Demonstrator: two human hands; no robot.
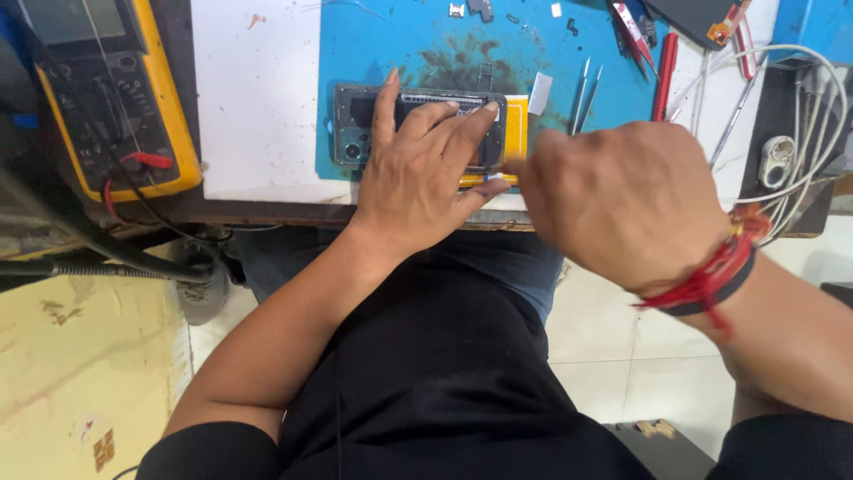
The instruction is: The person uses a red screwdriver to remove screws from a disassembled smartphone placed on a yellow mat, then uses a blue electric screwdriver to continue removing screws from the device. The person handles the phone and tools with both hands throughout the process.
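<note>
Blue mat (382, 44) on the table cushions an opened phone (355, 124); the left hand (418, 178) lies flat, pinning it steady; the right hand (622, 200), fisted, grips a thin tool (484, 179) at its edge.

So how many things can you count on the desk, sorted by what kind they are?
Opened phone under the left hand: 1
Yellow tool at the right hand: 1
Yellow multimeter: 1
Silver tweezers: 2
Red-handled tools: 2
Blue work mat: 1
White cable bundle: 1
Total: 9
</note>
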